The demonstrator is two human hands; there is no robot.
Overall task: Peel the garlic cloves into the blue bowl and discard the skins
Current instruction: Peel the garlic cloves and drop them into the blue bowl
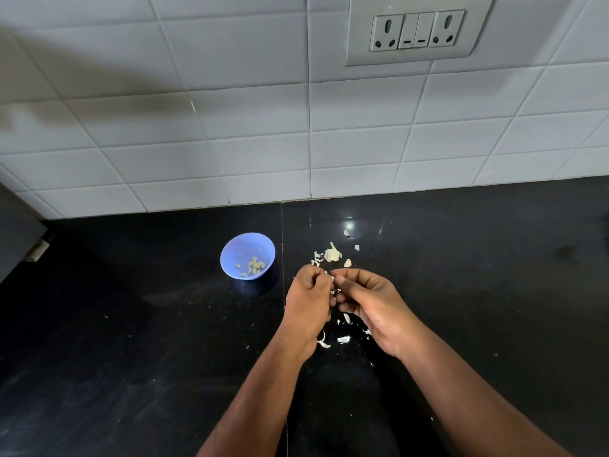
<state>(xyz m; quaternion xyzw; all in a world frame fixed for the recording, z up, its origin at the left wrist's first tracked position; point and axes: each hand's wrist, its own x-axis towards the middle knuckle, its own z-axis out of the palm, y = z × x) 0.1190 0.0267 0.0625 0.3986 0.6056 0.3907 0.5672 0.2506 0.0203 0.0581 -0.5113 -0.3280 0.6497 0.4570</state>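
Your left hand (309, 301) and right hand (369, 301) meet fingertip to fingertip above the black counter (131, 324), fingers curled tight — probably pinching a garlic clove, though it's hidden. The blue bowl (247, 255) sits left, holding peeled cloves (253, 265); skins (342, 339) litter the counter beneath.

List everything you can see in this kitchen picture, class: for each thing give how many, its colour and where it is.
bowl: one, blue, on the counter left of the hands.
peeled cloves: several, pale yellow, inside the bowl.
garlic remnant: one, white, on the counter beyond the hands.
skins: many scraps, white, scattered on the counter around the hands.
counter: one, black, glossy.
wall tiles: many, white, behind the counter.
socket panel: one, grey, on the wall, upper right.
left hand: one, fingers curled, meeting the right.
right hand: one, pinching something small, mostly hidden.
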